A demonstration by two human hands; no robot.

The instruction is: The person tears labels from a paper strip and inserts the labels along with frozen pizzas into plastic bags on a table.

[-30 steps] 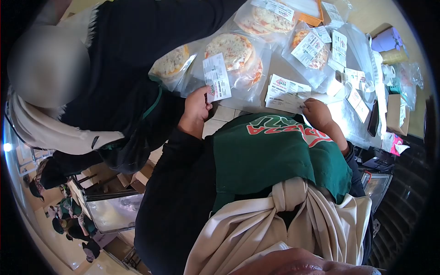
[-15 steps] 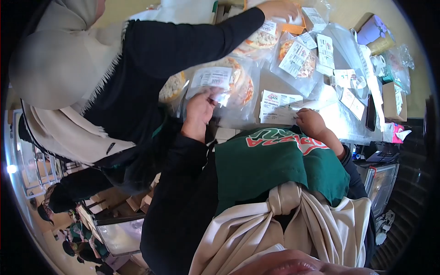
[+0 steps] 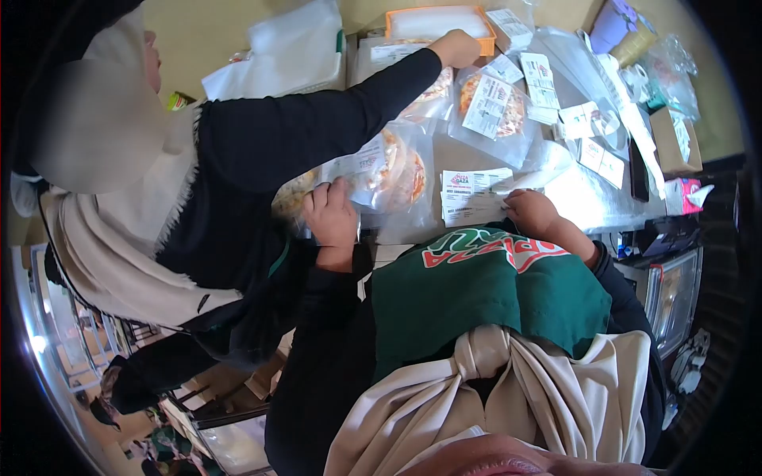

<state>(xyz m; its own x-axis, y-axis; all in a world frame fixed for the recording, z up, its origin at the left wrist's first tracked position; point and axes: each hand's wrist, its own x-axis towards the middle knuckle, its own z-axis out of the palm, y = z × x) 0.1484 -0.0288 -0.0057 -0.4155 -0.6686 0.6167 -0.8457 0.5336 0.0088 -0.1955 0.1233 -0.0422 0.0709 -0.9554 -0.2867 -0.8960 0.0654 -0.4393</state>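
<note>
Glare whitens part of the table (image 3: 583,200) (edges bow into black).

A grey table (image 3: 460,159) is spanning the upper middle and right of the frame. Clear-bagged pizzas (image 3: 414,176) are lying near the frame's centre, and a single bagged pizza (image 3: 516,115) is lying to their upper right. A stack of printed labels (image 3: 470,208) is resting by the table's lower edge. An orange tray (image 3: 488,38) is sitting at top centre; printed label strips (image 3: 540,75) are lying to its lower right.
</note>
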